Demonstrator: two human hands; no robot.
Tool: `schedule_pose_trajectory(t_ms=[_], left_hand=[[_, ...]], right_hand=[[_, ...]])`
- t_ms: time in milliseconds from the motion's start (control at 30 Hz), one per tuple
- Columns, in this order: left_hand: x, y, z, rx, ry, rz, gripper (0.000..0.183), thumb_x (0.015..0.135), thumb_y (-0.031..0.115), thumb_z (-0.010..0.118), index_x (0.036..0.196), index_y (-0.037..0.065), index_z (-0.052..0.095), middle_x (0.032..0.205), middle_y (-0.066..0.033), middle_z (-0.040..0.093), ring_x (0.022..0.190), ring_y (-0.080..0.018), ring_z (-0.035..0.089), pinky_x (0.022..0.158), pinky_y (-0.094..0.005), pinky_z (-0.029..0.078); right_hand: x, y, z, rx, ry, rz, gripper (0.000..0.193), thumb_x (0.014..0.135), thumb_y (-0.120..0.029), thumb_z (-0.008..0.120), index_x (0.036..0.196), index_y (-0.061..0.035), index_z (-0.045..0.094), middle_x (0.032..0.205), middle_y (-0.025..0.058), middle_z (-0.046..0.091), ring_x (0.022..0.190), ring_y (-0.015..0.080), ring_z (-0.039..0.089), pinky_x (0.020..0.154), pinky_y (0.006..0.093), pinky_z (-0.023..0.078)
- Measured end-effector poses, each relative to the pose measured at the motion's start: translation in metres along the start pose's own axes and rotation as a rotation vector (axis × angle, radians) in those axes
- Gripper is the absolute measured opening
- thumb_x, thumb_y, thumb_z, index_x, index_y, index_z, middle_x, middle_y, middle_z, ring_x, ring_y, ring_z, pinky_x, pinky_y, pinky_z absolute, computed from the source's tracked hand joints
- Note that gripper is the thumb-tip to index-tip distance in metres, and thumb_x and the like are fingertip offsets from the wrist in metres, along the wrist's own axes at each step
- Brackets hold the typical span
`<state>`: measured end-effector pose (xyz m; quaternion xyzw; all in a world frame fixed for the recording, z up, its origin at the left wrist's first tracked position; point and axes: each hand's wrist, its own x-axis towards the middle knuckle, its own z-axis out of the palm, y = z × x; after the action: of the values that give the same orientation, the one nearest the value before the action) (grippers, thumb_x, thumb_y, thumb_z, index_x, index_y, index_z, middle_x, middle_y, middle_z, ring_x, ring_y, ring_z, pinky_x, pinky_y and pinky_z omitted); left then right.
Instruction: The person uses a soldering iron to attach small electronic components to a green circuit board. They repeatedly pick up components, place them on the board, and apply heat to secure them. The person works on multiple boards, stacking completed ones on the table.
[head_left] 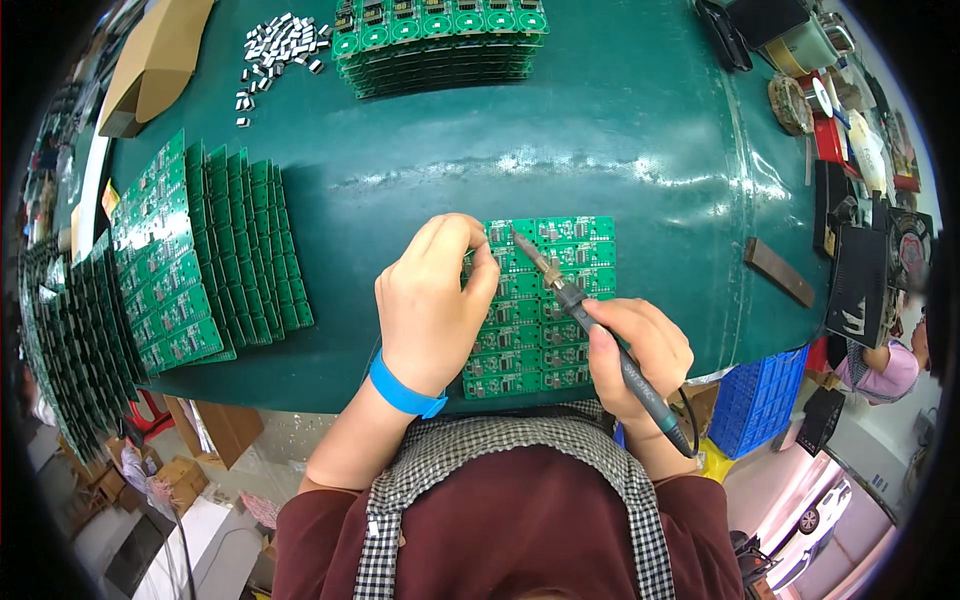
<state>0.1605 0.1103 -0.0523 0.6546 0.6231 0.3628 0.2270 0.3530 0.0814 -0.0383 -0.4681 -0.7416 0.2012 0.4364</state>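
Note:
A green circuit board panel (517, 338), divided into several small boards, lies flat on the table in front of me. My right hand (642, 352) is closed round the handle of a soldering iron (574, 299). The iron slants up and left, its tip over the panel's upper left part. My left hand (430, 295), with a blue wristband (400, 390), is at the panel's left edge. Its thumb and forefinger are pinched together close to the iron's tip; what they hold, if anything, is hidden.
Green board panels stand in rows at the left (160, 270), with another stack (440, 60) at the far side. Small silvery parts (285, 42) lie near a cardboard piece (165, 60). A dark bar (779, 271) and a blue crate (757, 402) are at the right.

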Motion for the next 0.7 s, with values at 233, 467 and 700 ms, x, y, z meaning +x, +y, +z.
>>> schedule_pose_trajectory(t_ms=[233, 467, 700], left_hand=[[-0.0001, -0.0013, 0.0031, 0.028, -0.013, -0.005, 0.012, 0.076, -0.006, 0.065, 0.082, 0.002, 0.057, 0.089, -0.0092, 0.067, 0.064, -0.0214, 0.06, 0.053, -0.0308, 0.045], [-0.0005, -0.0021, 0.0061, 0.035, 0.005, 0.03, 0.012, 0.076, -0.006, 0.065, 0.082, 0.001, 0.058, 0.09, -0.0104, 0.065, 0.078, -0.0271, 0.066, 0.063, -0.0346, 0.052], [-0.003, 0.0003, 0.002, 0.099, -0.046, 0.043, 0.012, 0.078, -0.003, 0.068, 0.086, 0.003, 0.062, 0.095, -0.0088, 0.063, 0.074, -0.0272, 0.065, 0.061, -0.035, 0.051]], right_hand=[[0.0, -0.0012, 0.0041, -0.009, -0.018, 0.004, 0.019, 0.075, -0.003, 0.072, 0.093, 0.0003, 0.069, 0.077, 0.011, 0.068, 0.061, 0.022, 0.065, 0.054, 0.0302, 0.052], [-0.0021, -0.0001, 0.0078, -0.005, 0.004, -0.038, 0.019, 0.075, -0.003, 0.072, 0.093, 0.0006, 0.069, 0.077, 0.0116, 0.068, 0.06, 0.0221, 0.065, 0.053, 0.0299, 0.051], [-0.0094, -0.0036, 0.0065, -0.018, -0.011, -0.036, 0.019, 0.074, -0.001, 0.07, 0.093, 0.0015, 0.067, 0.075, 0.0117, 0.068, 0.059, 0.0228, 0.065, 0.053, 0.0298, 0.052]])
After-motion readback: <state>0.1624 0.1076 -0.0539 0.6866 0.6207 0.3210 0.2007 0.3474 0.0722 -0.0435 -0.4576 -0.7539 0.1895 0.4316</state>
